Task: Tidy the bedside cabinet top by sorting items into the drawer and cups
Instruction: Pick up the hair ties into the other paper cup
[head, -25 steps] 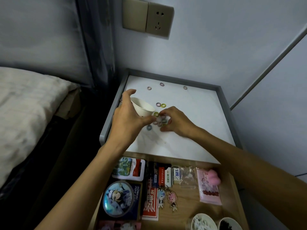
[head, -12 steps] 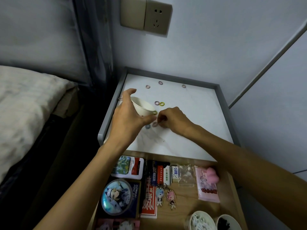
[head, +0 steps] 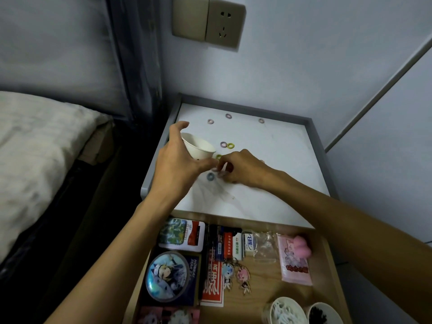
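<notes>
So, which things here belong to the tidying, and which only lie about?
Job: tilted white paper cup in the left hand; small coloured rings on the white cabinet top; right hand among them.
Lying about: beige wall socket; pale bed mattress; round picture tin and pink packet in the wooden drawer.

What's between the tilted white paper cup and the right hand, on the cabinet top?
A small green ring lies on the white cabinet top between the white paper cup and the right hand; head view shows it.

A bedroom: a bed (head: pixel 35 148) beside a bedside cabinet (head: pixel 280 164) with open drawer (head: pixel 264 272).
</notes>
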